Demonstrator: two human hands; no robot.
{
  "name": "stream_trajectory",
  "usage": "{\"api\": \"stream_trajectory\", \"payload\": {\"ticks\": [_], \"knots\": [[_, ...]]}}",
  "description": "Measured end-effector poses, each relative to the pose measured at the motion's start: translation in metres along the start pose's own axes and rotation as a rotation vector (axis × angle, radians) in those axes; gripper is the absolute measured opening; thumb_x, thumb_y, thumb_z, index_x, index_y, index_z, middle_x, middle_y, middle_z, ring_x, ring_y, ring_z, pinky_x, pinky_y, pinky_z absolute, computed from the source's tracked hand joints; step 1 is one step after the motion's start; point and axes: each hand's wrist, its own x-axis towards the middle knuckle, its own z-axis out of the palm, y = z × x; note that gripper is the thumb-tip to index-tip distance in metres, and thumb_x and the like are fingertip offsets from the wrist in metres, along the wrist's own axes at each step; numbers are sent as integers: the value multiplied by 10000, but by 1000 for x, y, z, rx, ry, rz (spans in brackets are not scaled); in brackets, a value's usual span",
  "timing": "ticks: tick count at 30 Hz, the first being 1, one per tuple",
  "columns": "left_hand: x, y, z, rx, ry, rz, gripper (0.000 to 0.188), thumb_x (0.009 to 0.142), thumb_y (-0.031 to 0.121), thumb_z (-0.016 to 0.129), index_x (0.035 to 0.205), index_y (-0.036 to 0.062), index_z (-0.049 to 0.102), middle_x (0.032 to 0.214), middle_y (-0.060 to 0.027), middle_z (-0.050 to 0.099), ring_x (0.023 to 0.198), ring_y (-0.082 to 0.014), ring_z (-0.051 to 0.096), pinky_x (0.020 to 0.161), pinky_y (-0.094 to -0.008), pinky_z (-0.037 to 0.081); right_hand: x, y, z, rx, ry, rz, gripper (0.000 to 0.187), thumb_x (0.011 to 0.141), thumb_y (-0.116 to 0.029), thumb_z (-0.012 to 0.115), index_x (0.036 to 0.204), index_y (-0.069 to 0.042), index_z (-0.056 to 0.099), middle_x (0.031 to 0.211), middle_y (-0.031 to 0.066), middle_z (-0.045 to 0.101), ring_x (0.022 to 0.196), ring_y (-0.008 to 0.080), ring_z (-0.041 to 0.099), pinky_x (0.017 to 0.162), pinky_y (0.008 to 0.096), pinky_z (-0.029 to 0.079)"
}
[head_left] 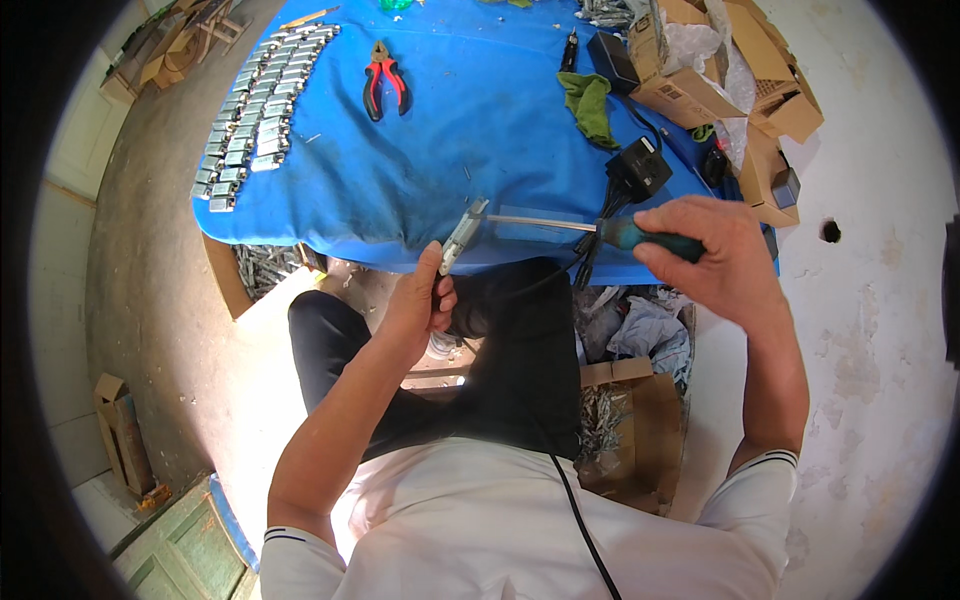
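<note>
Two hands were at work: the left hand (428,292) had its fingers closed around a metal part (461,236), the right hand (708,248) around the screwdriver (624,233). Its tip (491,218) stood at the part's upper end, over the table's (400,175) near edge; whether touching, I could not tell. It looked like a screwdriver step, which called for steady fingers and good alignment. Farther left lay rows of similar pieces (272,128).

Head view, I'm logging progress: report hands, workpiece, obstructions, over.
Left hand gripping silver part. Right hand on screwdriver, tip at part's upper end. Black cable near screwdriver, tip appears unobstructed.

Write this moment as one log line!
left hand: small silver metal part; right hand: green-handled steel screwdriver; tip: at part's upper end; contact: unclear
</note>
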Motion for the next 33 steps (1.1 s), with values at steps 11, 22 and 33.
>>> {"api": "stream_trajectory", "payload": {"ticks": [11,22,33], "knots": [[-1,10,-4,10,-1,-41,526,885,574,536,615,157,361,529,21,359,417,-75,275,393,-210,216,68,13,-26,105,-290,141,157,737,-78,711,860,12,671,696,62,650,628,111,610,589,257,462],[-2,18,-4,50,-2,-75,545,877,592,537,607,164,335,510,36,313,411,-75,256,405,-232,200,108,15,-29,107,-447,202,143,737,-84,717,816,21,662,678,33,618,607,78,577,575,233,452],[1,20,-13,153,15,-131,566,875,591,539,576,149,348,500,23,302,410,-86,248,408,-242,191,160,16,-31,-37,-608,45,197,693,-142,760,838,-21,702,726,14,639,635,86,581,579,207,460]]}}
